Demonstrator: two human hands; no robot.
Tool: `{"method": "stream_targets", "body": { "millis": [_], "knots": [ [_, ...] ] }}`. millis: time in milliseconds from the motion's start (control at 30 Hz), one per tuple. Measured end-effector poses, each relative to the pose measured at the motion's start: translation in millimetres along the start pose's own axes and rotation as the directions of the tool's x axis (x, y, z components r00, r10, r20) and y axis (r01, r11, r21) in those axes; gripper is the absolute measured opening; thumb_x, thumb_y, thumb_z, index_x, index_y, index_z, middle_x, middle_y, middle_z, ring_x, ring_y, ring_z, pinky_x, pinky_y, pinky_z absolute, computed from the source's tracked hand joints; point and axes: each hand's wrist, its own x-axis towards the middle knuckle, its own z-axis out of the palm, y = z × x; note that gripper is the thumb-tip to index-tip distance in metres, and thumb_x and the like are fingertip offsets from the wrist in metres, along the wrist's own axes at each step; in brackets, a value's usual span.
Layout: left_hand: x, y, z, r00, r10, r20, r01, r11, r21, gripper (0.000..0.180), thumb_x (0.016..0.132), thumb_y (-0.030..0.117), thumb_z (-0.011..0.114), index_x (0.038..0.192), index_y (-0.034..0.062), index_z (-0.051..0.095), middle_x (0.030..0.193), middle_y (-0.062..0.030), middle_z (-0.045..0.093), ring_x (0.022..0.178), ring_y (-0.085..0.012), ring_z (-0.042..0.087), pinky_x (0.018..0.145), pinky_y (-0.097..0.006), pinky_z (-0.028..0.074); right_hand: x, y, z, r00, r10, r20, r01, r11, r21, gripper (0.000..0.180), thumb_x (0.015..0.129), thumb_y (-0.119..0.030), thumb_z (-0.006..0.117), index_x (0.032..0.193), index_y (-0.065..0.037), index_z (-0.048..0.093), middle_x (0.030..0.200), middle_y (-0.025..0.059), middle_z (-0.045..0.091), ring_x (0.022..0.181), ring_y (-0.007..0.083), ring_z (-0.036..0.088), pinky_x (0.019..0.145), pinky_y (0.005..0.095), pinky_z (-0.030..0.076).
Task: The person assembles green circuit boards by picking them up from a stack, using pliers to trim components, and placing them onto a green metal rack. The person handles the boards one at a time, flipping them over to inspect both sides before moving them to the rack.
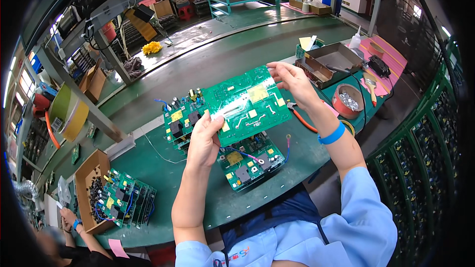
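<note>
Between my two hands is a green circuit board (242,104), its flat side with yellow patches and solder traces facing up, tilted above the bench. My left hand (205,138) grips its near left edge, thumb on top. The far right corner is pinched by my right hand (292,81). Under it, nearer to me, a populated circuit board (255,160) with black parts and blue wires with ring terminals lies on the bench. Partly hidden behind the held board, a stack of boards (180,118) stands to the left.
Left on the green bench (208,212) are more stacked boards (123,198) and a cardboard box (94,163) of small black parts. A co-worker's hands (69,217) are beside it. Orange-handled pliers (302,118), a red bowl (347,101), a brush (370,86) and a tray (336,59) stand right.
</note>
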Motion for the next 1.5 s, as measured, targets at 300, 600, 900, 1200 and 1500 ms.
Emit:
{"method": "stream_targets", "body": {
  "millis": [300,600,900,1200,1500],
  "knots": [
    [1,7,-6,0.998,0.051,-0.037,-0.053,0.998,-0.039,0.031,0.08,0.007,0.045,0.11,-0.0013,0.039,0.103,-0.0101,0.051,0.09,-0.015,0.053,0.077,-0.027,0.044,-41,84,-99,0.99,0.105,0.093,0.081,0.112,-0.99,0.078,0.056,-0.051,0.062,0.115,-0.005,0.041,0.116,0.0217,0.038,0.11,0.0327,0.034,0.091,0.0408,0.026],
    [4,5,-9,0.995,0.069,-0.07,-0.07,0.997,-0.022,0.031,0.08,0.009,0.046,0.108,-0.0016,0.039,0.101,-0.0098,0.052,0.09,-0.015,0.053,0.076,-0.028,0.044,-56,96,-115,0.916,0.384,0.112,0.053,0.16,-0.986,0.09,0.052,-0.055,0.062,0.122,-0.006,0.032,0.122,0.0231,0.028,0.116,0.0337,0.025,0.096,0.0409,0.019],
    [5,5,-12,0.988,0.092,-0.127,-0.096,0.995,-0.025,0.033,0.081,0.01,0.047,0.109,-0.002,0.035,0.101,-0.0111,0.051,0.089,-0.0165,0.053,0.075,-0.029,0.046,-39,74,-85,0.99,0.004,-0.142,-0.121,0.545,-0.83,0.039,0.071,-0.026,0.052,0.1,0.0,0.048,0.064,0.0124,0.053,0.063,0.0306,0.053,0.062,0.0375,0.042],
    [6,0,-13,0.979,0.125,-0.161,-0.124,0.992,0.017,0.034,0.081,0.01,0.047,0.11,-0.0018,0.034,0.101,-0.0105,0.05,0.089,-0.0159,0.053,0.074,-0.028,0.046,-19,-8,-41,0.866,-0.481,0.135,0.296,0.276,-0.914,0.052,0.056,-0.01,0.063,0.104,-0.006,0.044,0.097,0.0107,0.047,0.089,0.0266,0.045,0.075,0.0343,0.035],
    [5,-3,0,0.985,0.137,-0.107,-0.132,0.99,0.053,0.036,0.081,0.011,0.048,0.111,-0.0014,0.032,0.096,-0.0084,0.053,0.085,-0.0127,0.054,0.071,-0.026,0.045,-15,-14,-10,0.786,-0.551,0.28,0.349,0.022,-0.937,0.057,0.051,-0.01,0.065,0.105,-0.008,0.047,0.093,0.0098,0.045,0.09,0.0241,0.044,0.077,0.0365,0.031]
  ]
}}
